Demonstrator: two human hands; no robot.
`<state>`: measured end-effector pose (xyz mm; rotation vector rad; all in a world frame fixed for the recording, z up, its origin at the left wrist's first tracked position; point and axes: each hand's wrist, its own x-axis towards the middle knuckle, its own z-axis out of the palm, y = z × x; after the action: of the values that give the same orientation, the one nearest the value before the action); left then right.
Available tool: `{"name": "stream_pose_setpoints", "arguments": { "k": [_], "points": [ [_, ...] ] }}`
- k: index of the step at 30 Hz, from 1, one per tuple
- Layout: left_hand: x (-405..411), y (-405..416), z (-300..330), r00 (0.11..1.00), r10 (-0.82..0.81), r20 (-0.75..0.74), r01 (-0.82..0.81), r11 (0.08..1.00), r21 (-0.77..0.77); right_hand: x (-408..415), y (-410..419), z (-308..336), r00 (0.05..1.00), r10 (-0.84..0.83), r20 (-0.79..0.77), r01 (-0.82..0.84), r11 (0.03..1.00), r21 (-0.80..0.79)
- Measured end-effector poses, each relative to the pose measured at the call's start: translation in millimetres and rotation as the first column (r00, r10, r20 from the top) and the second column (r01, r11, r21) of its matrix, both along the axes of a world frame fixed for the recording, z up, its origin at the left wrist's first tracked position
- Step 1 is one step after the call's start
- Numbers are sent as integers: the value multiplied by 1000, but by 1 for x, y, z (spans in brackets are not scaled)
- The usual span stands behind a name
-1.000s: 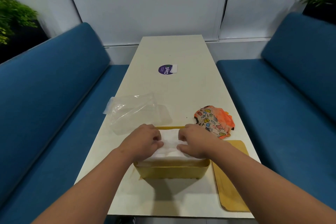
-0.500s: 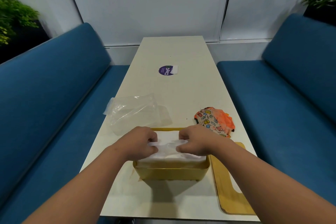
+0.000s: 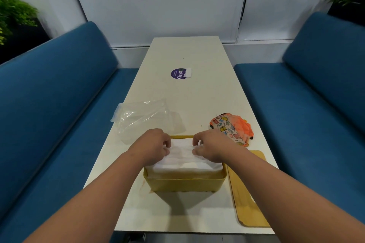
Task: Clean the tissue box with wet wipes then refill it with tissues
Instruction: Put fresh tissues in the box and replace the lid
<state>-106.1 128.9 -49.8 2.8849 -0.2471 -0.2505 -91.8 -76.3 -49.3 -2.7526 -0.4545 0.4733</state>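
Observation:
A yellow tissue box (image 3: 184,183) without its lid stands near the table's front edge, filled with a white stack of tissues (image 3: 183,161). My left hand (image 3: 153,146) rests on the stack's left side with curled fingers pinching the top tissue. My right hand (image 3: 212,147) sits on the stack's right side, its thumb and fingers pinching the same top layer. The far part of the stack is hidden under both hands. The box's flat yellow lid (image 3: 249,193) lies on the table just right of the box.
An empty clear plastic wrapper (image 3: 146,118) lies left of and behind the box. An orange patterned wet-wipe pack (image 3: 232,128) lies behind the lid. A purple round sticker (image 3: 179,73) marks the white table (image 3: 197,96). Blue benches (image 3: 49,108) flank both sides.
Both hands have stayed on the tissue stack, shifting slightly and working the top tissue between their fingertips. The view has drifted a little; the box and lid have not moved.

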Motion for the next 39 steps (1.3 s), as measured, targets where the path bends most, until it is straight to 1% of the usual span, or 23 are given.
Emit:
{"name": "stream_pose_setpoints", "arguments": {
  "k": [3, 6, 8, 10, 11, 13, 16, 18, 21, 24, 26, 29, 32, 35, 39],
  "points": [
    [0, -2, -1, 1000, -24, 0, 24, 999, 30, -2, -3, 0, 999, -3, 38, 3, 1000, 3],
    [-2, -5, 2, 998, -43, 48, 42, 999, 26, -2, -4, 3, 996, -23, 86, 21, 1000, 21],
    [-4, -7, 7, 992, -89, 93, 89, 996, 4, -2, -8, 7, 990, -72, 124, 62, 995, 82],
    [-7, -11, 12, 983, -150, 108, 153, 988, -22, -2, -16, 10, 973, -164, 163, 131, 972, 195],
    [-8, -14, 14, 979, -182, 94, 185, 982, -25, -2, -21, 9, 960, -218, 174, 170, 953, 252],
    [-11, -21, 17, 973, -229, 27, 230, 973, -12, -1, -31, 5, 932, -297, 209, 224, 923, 314],
    [-12, -24, 16, 961, -270, -65, 274, 958, 82, 2, -50, -4, 895, -393, 210, 301, 881, 365],
    [-12, -23, 14, 953, -289, -95, 300, 944, 137, 2, -69, -13, 862, -466, 202, 385, 859, 337],
    [-12, -23, 9, 943, -316, -103, 329, 929, 171, -7, -103, -34, 800, -573, 177, 549, 818, 170],
    [-13, -24, 7, 942, -319, -109, 333, 929, 163, -27, -129, -55, 750, -658, 68, 661, 749, -37],
    [-13, -23, 7, 944, -307, -117, 323, 933, 156, -38, -137, -63, 719, -694, -17, 686, 714, -136],
    [-13, -25, 7, 944, -305, -125, 321, 936, 144, -46, -143, -69, 695, -714, -81, 697, 697, -167],
    [-13, -25, 7, 938, -314, -146, 331, 936, 119, -48, -143, -72, 691, -718, -81, 703, 694, -155],
    [-15, -25, 7, 936, -309, -166, 332, 934, 130, -50, -142, -74, 689, -721, -78, 711, 693, -119],
    [-16, -26, 7, 936, -309, -166, 332, 933, 136, -52, -142, -72, 695, -717, -56, 707, 696, -126]
  ]
}}
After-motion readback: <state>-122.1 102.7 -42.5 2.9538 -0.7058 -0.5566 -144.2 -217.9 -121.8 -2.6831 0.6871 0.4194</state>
